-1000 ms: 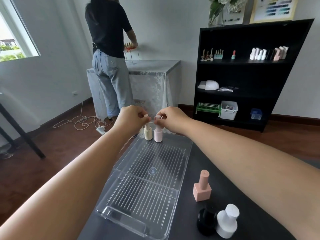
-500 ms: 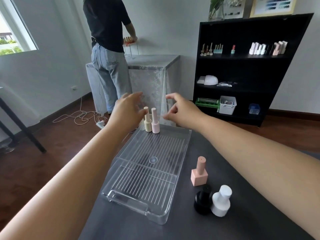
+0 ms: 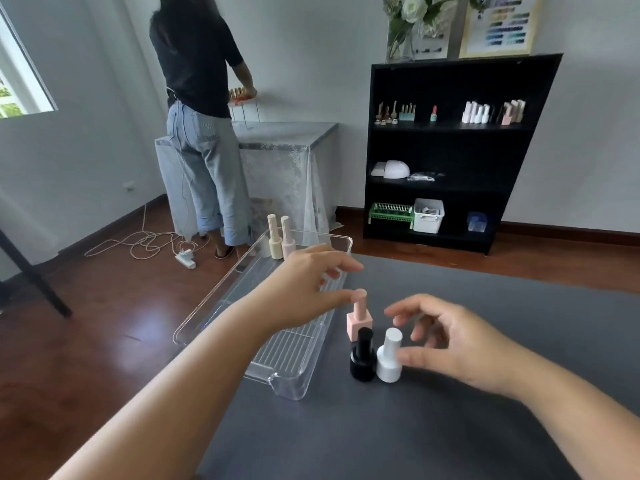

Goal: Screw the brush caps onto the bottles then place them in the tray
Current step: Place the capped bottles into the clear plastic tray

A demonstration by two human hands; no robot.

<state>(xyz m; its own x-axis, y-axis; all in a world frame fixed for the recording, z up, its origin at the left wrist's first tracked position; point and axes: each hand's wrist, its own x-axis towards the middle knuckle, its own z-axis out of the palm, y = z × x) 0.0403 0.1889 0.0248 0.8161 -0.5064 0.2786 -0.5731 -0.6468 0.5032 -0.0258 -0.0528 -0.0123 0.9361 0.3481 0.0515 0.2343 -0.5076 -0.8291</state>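
A clear plastic tray (image 3: 287, 382) lies on the dark table. A cream bottle (image 3: 274, 239) and a pale pink bottle (image 3: 287, 239) stand capped at its far end. Beside the tray stand a pink square bottle (image 3: 359, 322), a black bottle (image 3: 362, 358) and a white bottle (image 3: 389, 357), all capped. My left hand (image 3: 304, 289) hovers open over the tray, its thumb tip at the pink bottle's cap. My right hand (image 3: 446, 337) is open just right of the white bottle, thumb near its base, holding nothing.
Grey mat (image 3: 450, 427) covers the table, whose left edge drops to a wooden floor. A person (image 3: 201, 116) stands at a cloth-covered table (image 3: 287, 161) beyond. A black shelf unit (image 3: 450, 150) holds more bottles. Cables (image 3: 145, 242) lie on the floor.
Both hands let go of the two bottles at the tray's far end and drew back toward the three bottles beside the tray. The camera view shifted too.
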